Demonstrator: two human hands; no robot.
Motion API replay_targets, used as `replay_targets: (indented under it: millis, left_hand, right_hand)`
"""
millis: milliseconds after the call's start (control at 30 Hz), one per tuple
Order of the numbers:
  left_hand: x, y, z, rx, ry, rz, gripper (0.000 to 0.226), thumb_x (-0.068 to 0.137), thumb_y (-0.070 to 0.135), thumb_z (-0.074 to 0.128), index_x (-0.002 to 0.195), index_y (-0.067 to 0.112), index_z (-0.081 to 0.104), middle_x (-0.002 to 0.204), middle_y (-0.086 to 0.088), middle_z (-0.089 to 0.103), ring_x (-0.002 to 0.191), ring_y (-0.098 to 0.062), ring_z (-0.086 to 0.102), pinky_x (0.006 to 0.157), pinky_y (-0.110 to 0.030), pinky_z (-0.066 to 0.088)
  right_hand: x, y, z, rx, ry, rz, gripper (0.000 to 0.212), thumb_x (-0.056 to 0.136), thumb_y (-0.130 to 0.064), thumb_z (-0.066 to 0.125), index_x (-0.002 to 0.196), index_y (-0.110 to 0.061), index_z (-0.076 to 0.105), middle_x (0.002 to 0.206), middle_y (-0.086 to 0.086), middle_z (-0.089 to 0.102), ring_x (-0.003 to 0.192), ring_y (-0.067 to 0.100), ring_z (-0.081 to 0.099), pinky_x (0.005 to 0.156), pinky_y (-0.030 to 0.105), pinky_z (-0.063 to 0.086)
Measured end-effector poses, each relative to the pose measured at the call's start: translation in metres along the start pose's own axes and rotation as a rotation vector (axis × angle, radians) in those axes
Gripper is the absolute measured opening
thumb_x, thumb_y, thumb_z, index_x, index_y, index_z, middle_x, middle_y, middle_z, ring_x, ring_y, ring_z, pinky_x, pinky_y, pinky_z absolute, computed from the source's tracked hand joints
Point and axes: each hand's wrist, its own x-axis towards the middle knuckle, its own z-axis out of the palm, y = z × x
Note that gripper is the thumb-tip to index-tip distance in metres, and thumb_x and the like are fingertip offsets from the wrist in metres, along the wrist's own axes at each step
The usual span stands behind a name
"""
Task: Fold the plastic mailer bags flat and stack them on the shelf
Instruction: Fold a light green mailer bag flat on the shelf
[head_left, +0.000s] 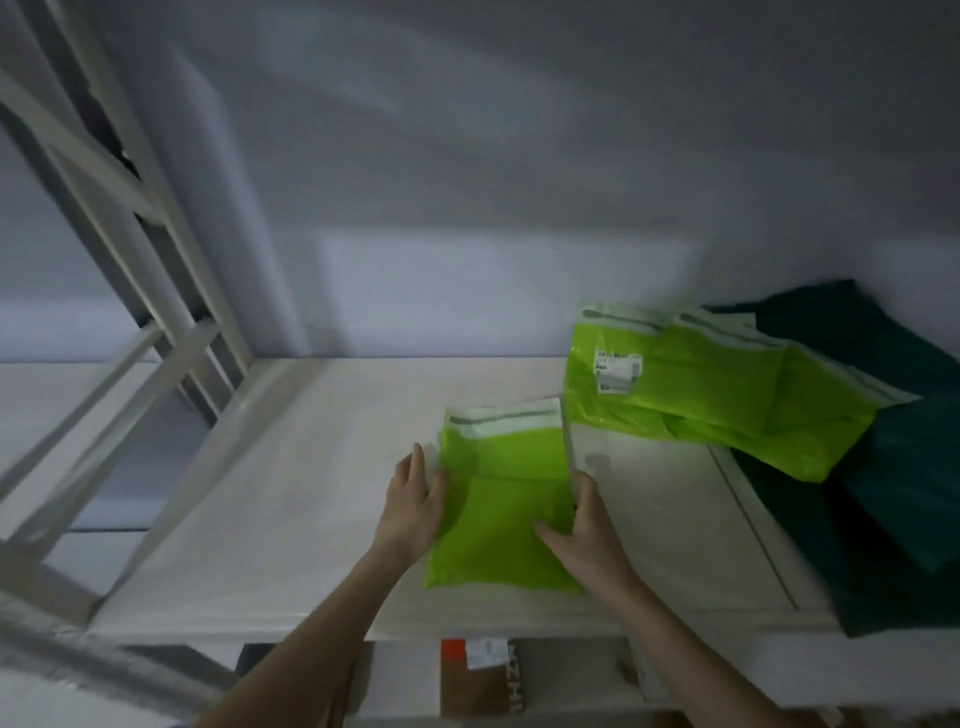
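Folded mailer squared between both hands on the shelf top.

You work on the broad white shelf surface, which gives a flat bed for creasing; the white ladder-like frame stands at its left end. At the right end, dark green plastic bags lie spread, with a loose pile of lime-green plastic mailer bags on top, probably kept there as the unfolded supply. The one folded lime-green mailer bag lies flat near the front edge, well apart from that pile. Your left hand rests on its left edge, fingers straight and spread, pinning it. Your right hand holds the right edge, thumb on top; I cannot tell whether the fingers curl under.
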Motion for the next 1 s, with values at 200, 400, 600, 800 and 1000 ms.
replay_targets:
  millis: [200, 400, 600, 800, 1000]
  left_hand:
    - [-0.019, -0.016, 0.006, 0.179, 0.155, 0.382, 0.063, 0.088, 0.045, 0.024, 0.131, 0.007, 0.049, 0.135, -0.008, 0.046, 0.126, -0.025, 0.041, 0.105, -0.031, 0.031]
    - [-0.023, -0.009, 0.027, 0.578, -0.03, 0.514, 0.058, 0.093, 0.05, 0.025, 0.142, 0.02, 0.035, 0.144, 0.005, 0.037, 0.134, -0.016, 0.031, 0.108, -0.031, 0.024]
    - [-0.013, 0.001, 0.026, 0.683, -0.084, 0.375, 0.062, 0.087, 0.056, 0.03, 0.142, 0.027, 0.031, 0.144, 0.006, 0.033, 0.133, -0.017, 0.026, 0.104, -0.04, 0.024]
    - [-0.013, -0.002, 0.028, 0.648, -0.086, 0.393, 0.067, 0.084, 0.057, 0.019, 0.143, 0.028, 0.03, 0.145, 0.005, 0.033, 0.135, -0.017, 0.023, 0.108, -0.035, 0.02]
    - [-0.015, -0.015, 0.034, 0.474, -0.117, 0.374, 0.07, 0.08, 0.052, 0.02, 0.148, 0.032, 0.019, 0.158, 0.004, 0.01, 0.146, -0.017, -0.001, 0.118, -0.038, 0.002]
  right_hand:
    - [-0.017, 0.001, 0.005, -0.277, 0.194, -0.128, 0.061, 0.087, -0.034, 0.061, 0.136, -0.006, 0.038, 0.127, 0.012, 0.039, 0.12, 0.028, 0.035, 0.1, 0.033, 0.031]
    - [-0.013, -0.015, 0.03, -0.543, 0.064, -0.287, 0.084, 0.077, -0.06, 0.008, 0.139, -0.013, 0.039, 0.138, 0.002, 0.043, 0.128, 0.021, 0.038, 0.102, 0.034, 0.033]
    - [-0.002, -0.013, 0.032, -0.708, -0.029, -0.268, 0.049, 0.096, -0.044, 0.03, 0.14, -0.023, 0.034, 0.142, -0.007, 0.036, 0.13, 0.017, 0.031, 0.099, 0.038, 0.032]
    - [-0.001, -0.007, 0.038, -0.711, -0.029, -0.267, 0.084, 0.075, -0.054, -0.006, 0.146, -0.022, 0.024, 0.151, -0.005, 0.026, 0.139, 0.016, 0.022, 0.11, 0.042, 0.021]
    - [-0.002, 0.004, 0.046, -0.699, -0.029, -0.259, 0.086, 0.073, -0.06, -0.005, 0.15, -0.026, 0.012, 0.159, 0.0, 0.01, 0.146, 0.023, 0.005, 0.116, 0.048, 0.008]
